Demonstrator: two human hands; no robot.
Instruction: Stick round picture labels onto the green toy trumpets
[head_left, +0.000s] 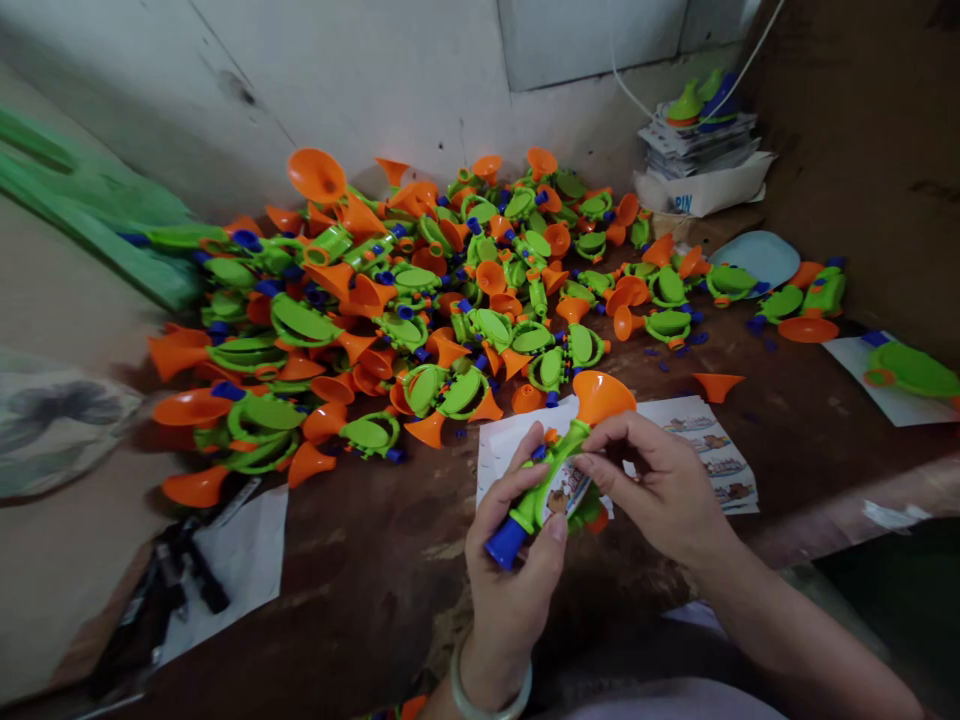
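I hold a green toy trumpet (564, 455) with an orange bell and a blue mouthpiece over the brown table (360, 560). My left hand (514, 560) is wrapped round its lower body near the mouthpiece. My right hand (660, 485) pinches the trumpet's middle, fingertips pressed on a picture sticker (568, 492) on its side. A sticker sheet (705, 450) lies on the table just under and behind my hands.
A big heap of green and orange toy trumpets (390, 310) covers the table's middle and left. More trumpets (795, 300) lie at the right by a blue plate (757, 255). A stack of papers (701, 165) stands at the back right. White sheets (240, 560) lie front left.
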